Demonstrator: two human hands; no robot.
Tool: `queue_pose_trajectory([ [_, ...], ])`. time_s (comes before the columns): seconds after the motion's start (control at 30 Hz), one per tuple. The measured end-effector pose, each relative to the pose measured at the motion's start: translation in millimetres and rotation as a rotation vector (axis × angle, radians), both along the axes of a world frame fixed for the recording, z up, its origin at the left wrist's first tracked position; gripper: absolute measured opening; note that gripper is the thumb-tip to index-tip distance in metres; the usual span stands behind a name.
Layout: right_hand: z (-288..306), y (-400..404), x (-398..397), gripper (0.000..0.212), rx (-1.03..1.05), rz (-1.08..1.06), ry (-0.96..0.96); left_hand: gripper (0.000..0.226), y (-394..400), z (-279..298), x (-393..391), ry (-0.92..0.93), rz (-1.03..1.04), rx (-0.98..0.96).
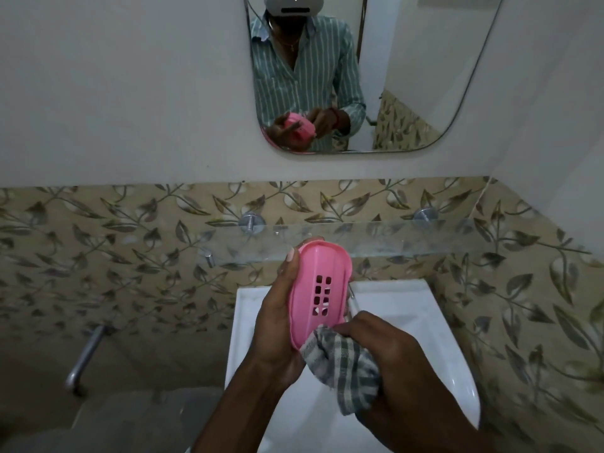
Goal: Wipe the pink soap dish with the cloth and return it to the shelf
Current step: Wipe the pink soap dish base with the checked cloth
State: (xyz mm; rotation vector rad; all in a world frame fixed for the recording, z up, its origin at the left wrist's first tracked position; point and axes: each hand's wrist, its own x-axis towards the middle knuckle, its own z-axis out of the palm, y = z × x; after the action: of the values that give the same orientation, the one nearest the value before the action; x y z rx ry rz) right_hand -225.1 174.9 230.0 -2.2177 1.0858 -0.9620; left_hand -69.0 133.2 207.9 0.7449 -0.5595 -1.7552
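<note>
My left hand (277,325) grips the pink soap dish (322,286) from its left side and holds it upright over the sink, the slotted inside facing me. In my right hand (395,361) is a bunched grey-and-white checked cloth (341,364), pressed against the dish's lower end. The glass shelf (392,240) runs along the wall just behind the dish, at the height of its top edge.
A white sink (408,308) lies below my hands. Two metal brackets (250,222) fix the shelf to the leaf-patterned tiles. A mirror (392,76) hangs above, showing a person in a striped shirt. A metal tap (85,354) sticks out at lower left.
</note>
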Motion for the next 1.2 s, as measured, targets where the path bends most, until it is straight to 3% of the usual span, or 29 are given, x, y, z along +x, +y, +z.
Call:
queue_pose_trajectory([
  [0.1,-2.1,4.1,9.5,0.023,0.013,0.027,-0.102,0.068,6.1,-8.4,-11.4,0.053,-0.05,0.05],
  [0.27,-5.2,3.5,-6.0,0.045,-0.045,-0.016,0.166,0.05,3.7,-9.8,-10.0,-0.003,0.001,-0.05],
  [0.37,-0.3,2.4,-16.5,0.038,-0.049,-0.09,0.243,0.055,3.0,-12.2,-6.2,0.073,0.004,-0.035],
  [0.47,6.8,-1.3,-17.1,0.038,-0.079,-0.178,0.198,0.06,5.2,-13.1,-11.0,0.116,0.016,0.013],
  [0.6,23.9,-19.0,-13.5,0.039,-0.197,-0.367,0.124,0.035,16.4,-17.8,-27.5,0.013,0.085,0.075],
  [0.63,27.5,-21.0,-11.0,0.04,-0.21,-0.386,0.128,0.035,17.8,-14.6,-30.0,0.047,0.078,0.08],
  [0.7,26.2,-12.1,-2.5,0.043,-0.218,-0.35,0.157,0.089,14.9,-13.1,-30.4,0.069,0.075,0.093],
  [0.73,22.6,-2.0,3.8,0.041,-0.217,-0.296,0.185,0.1,13.0,-9.4,-27.9,0.096,0.06,0.092],
  [0.87,10.2,21.5,5.9,0.028,-0.224,-0.151,0.316,0.083,6.0,-8.8,-8.5,0.27,-0.02,0.08],
  [1.03,20.3,-17.1,-17.3,0.044,-0.167,-0.326,0.255,0.068,12.0,-15.4,-11.4,0.133,0.047,0.104],
  [1.13,13.7,-3.6,2.7,0.04,-0.155,-0.231,0.15,0.082,5.6,-8.8,-12.5,0.103,0.096,0.144],
  [1.2,6.6,10.5,6.8,0.036,-0.159,-0.106,0.113,0.076,1.8,-4.3,-10.3,0.145,0.076,0.101],
])
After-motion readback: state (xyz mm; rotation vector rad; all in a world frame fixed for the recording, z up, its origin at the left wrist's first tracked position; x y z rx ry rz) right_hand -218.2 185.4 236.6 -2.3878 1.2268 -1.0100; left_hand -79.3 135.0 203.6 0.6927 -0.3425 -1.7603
